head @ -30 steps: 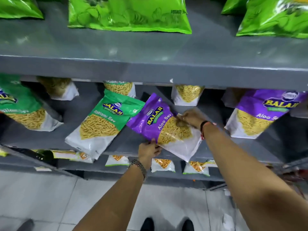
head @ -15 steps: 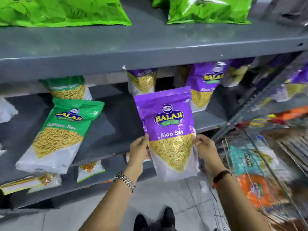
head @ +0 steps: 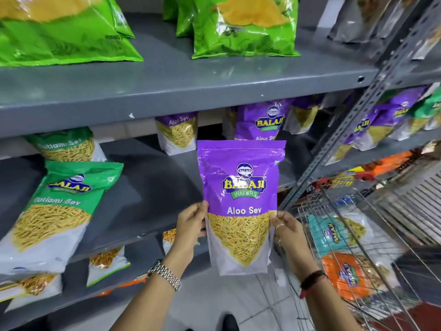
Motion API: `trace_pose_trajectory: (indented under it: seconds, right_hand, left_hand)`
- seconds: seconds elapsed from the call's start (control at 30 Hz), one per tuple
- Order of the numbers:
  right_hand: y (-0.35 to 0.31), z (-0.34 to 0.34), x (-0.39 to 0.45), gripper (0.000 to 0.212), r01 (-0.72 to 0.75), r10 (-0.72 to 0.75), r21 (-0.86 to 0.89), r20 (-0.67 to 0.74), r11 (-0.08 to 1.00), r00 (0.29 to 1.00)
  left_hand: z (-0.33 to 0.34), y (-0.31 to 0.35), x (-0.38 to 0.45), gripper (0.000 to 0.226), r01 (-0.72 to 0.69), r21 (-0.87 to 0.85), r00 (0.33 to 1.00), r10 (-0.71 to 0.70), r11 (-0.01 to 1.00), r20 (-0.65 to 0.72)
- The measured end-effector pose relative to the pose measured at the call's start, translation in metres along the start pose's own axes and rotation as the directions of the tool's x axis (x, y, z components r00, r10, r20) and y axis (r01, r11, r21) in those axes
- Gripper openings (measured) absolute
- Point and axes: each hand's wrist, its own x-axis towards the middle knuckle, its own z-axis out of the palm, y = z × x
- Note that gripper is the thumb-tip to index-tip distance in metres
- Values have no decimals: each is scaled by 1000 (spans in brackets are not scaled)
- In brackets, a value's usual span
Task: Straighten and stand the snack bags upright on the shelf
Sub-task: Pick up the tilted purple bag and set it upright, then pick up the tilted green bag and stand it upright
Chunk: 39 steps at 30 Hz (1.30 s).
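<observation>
I hold a purple Aloo Sev bag [head: 239, 187] upright in front of the grey middle shelf [head: 148, 185]. My left hand [head: 191, 225] pinches its left edge and my right hand [head: 285, 229] pinches its right edge, both at mid height. A green Ratlami Sev bag [head: 55, 211] leans over the shelf's front edge at the left. More purple Aloo Sev bags [head: 262, 123] and a small one [head: 177, 133] stand at the back of the shelf, with another green bag [head: 69, 146] at the back left.
Large green bags [head: 243, 27] lie on the grey shelf above [head: 191, 80]. A slotted metal upright [head: 353, 120] divides the racks. A wire basket rack [head: 358, 235] with teal and orange packets stands at the right. Small packets [head: 107, 261] sit on the lower shelf.
The purple bag went from lying tilted on the shelf to being held upright between both hands. My view has swung to the right and closer.
</observation>
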Motion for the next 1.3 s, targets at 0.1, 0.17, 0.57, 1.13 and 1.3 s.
trace_pose_trajectory:
  seconds: [0.1, 0.17, 0.57, 1.13, 1.3]
  right_hand:
    - [-11, 19, 21, 23, 45, -44, -41, 38, 998, 998]
    - [-24, 37, 38, 22, 97, -92, -80, 64, 992, 994]
    - [-81, 143, 131, 33, 386, -353, -293, 158, 875, 922]
    - [-17, 241, 3, 23, -124, 414, -444, 650, 887, 637]
    - [-11, 332, -39, 39, -340, 424, -262, 666, 903, 614]
  left_hand:
    - [-7, 10, 14, 23, -44, 13, 998, 45, 999, -53]
    - [-11, 20, 28, 22, -90, 33, 991, 93, 995, -101]
    - [-46, 56, 121, 30, -278, 236, 815, 358, 931, -455]
    - [-245, 51, 24, 34, -112, 545, 641, 479, 831, -599]
    - [-314, 54, 15, 26, 209, 456, 690, 200, 865, -696]
